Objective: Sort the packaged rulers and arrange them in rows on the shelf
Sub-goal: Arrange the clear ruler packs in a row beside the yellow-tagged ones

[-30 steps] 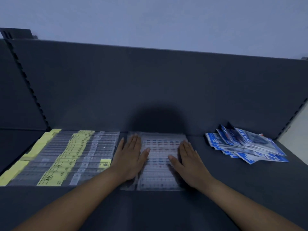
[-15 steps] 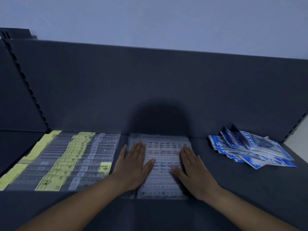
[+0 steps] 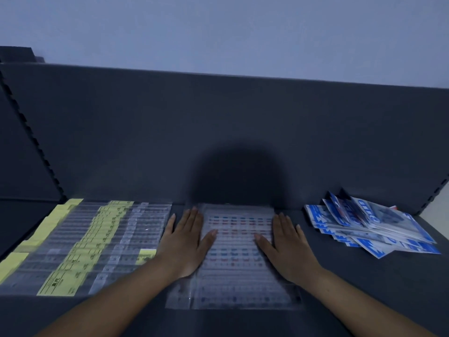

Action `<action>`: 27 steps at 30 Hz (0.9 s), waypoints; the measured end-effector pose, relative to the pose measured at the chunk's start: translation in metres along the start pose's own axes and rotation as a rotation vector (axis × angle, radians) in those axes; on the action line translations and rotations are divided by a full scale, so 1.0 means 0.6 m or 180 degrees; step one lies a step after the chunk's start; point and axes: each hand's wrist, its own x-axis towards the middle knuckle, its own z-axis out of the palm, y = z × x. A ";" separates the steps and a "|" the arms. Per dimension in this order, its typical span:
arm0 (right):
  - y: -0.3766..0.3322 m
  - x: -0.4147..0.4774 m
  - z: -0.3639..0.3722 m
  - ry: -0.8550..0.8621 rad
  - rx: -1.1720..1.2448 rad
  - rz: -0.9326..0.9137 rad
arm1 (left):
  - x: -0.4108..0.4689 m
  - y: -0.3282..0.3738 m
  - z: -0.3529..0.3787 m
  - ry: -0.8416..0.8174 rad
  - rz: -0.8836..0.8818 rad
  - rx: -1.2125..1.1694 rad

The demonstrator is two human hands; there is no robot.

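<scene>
A row of clear-packaged rulers with red and blue marks (image 3: pixel 239 249) lies flat in the middle of the dark shelf (image 3: pixel 364 288). My left hand (image 3: pixel 185 244) rests flat on the row's left edge, fingers straight. My right hand (image 3: pixel 288 249) lies flat on its right edge, fingers straight too. Left of them, overlapping clear rulers with yellow labels (image 3: pixel 80 246) form rows reaching to the back panel. A loose heap of blue-and-white ruler packs (image 3: pixel 369 227) sits at the right.
The shelf's dark back panel (image 3: pixel 218 132) rises straight behind the rulers. Slotted uprights (image 3: pixel 31 139) frame the left side, and another stands at the right (image 3: pixel 435 195). Bare shelf surface lies between the middle row and the blue heap.
Both hands have spread slightly apart toward the side edges of the middle row, still pressing flat. The view has shifted a little; the other rulers lie as before.
</scene>
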 end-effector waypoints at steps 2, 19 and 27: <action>-0.002 0.001 -0.009 0.0049 0.0183 0.0051 | 0.001 0.000 -0.008 -0.0010 -0.0032 0.0062; 0.024 -0.042 -0.027 0.0198 0.0706 -0.0653 | -0.037 0.006 -0.071 0.0216 -0.0049 0.0295; 0.011 -0.113 -0.045 0.0504 0.0397 -0.0531 | -0.069 0.048 -0.046 0.0235 0.0614 0.0433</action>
